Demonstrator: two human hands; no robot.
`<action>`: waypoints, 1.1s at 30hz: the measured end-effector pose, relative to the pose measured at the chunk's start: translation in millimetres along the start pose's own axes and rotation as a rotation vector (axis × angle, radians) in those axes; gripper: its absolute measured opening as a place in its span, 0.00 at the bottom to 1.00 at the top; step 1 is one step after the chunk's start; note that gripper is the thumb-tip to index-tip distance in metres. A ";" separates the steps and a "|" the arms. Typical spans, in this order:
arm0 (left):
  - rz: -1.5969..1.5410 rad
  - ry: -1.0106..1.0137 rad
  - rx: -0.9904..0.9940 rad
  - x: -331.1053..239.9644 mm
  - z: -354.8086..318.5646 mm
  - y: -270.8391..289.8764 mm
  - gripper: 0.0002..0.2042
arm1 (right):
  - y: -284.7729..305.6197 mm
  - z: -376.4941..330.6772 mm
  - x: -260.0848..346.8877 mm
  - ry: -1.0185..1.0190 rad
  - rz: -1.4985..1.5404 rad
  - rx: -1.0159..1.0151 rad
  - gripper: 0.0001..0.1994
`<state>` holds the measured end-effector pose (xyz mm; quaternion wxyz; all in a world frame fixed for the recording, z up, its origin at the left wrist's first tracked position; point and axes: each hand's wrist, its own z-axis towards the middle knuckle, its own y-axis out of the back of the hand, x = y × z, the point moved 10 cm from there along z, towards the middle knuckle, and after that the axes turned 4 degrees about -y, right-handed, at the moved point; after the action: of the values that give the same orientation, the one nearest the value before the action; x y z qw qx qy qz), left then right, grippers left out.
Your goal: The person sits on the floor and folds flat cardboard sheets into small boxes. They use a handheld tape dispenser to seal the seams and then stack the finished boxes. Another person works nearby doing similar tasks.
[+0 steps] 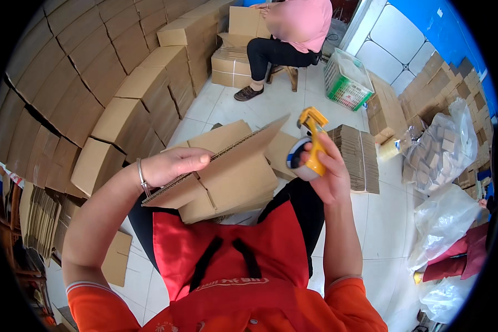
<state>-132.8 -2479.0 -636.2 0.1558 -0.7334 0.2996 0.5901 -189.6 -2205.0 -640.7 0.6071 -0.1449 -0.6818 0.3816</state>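
Note:
My left hand (183, 165) grips the edge of a folded cardboard sheet (243, 145), thumb on top and fingers hidden beneath it. The sheet is tilted up over a stack of flat cardboard (232, 191) between my knees. In my right hand (333, 176) is a yellow tape dispenser (315, 145) with a roll of tape in it. It is raised to the right of the sheet, apart from it, its head pointing up and away from me.
Cardboard boxes (116, 119) are piled along the left. Bundled flat cardboard (355, 157) stands right of my knees. Ahead, a person in pink (301, 22) sits on a stool near a green and white crate (348, 83). Clear plastic bags (442, 146) lie at the right.

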 end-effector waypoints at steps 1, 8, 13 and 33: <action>0.019 -0.005 -0.003 0.2 0.1 -2.3 0.35 | -3.1 2.2 -5.6 -0.054 -0.142 -0.090 0.19; 0.002 0.027 -0.065 -3.7 -2.4 -10.1 0.31 | -19.1 50.1 -17.2 -0.157 -0.690 -0.292 0.30; -0.012 -0.039 -0.029 -3.3 0.2 1.1 0.32 | -31.2 63.5 -18.8 -0.254 -0.769 -0.253 0.31; 1.199 0.003 -0.296 -72.9 -52.2 60.2 0.08 | -58.6 34.0 0.3 -0.624 -1.174 0.216 0.25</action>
<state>-139.1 -2537.2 -545.5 -0.3068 -0.4519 0.5747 0.6093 -206.0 -2255.5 -598.8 0.4995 0.4282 -0.7490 0.0785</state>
